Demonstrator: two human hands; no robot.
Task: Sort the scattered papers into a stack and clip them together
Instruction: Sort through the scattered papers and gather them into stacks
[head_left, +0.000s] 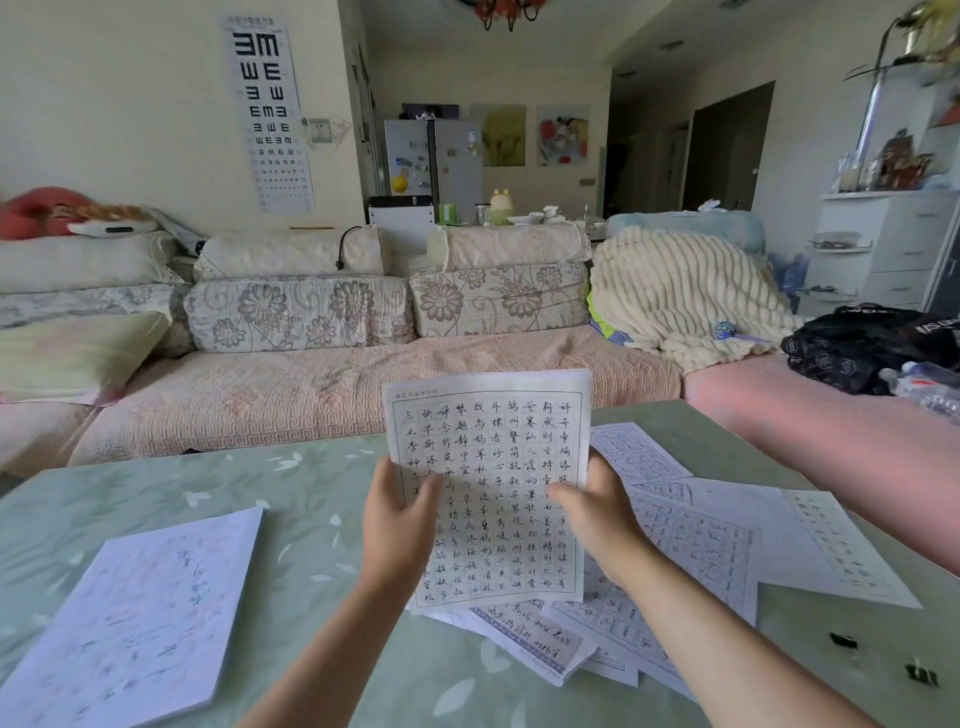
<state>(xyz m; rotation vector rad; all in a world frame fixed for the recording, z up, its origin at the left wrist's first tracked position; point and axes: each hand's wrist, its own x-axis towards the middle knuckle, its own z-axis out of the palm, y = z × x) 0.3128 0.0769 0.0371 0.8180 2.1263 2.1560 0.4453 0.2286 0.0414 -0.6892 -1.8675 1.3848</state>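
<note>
**Two hands hold up one sheet**

The sheet (493, 467) stands nearly upright, long axis vertical, print facing the person. The left hand (400, 514) and right hand (592, 514) pinch its side edges, thumbs in front. Thin and floppy, it likely needs both edges held. Below and right of it lie loose papers (701, 530); left of it, a stack (135, 613).
</note>
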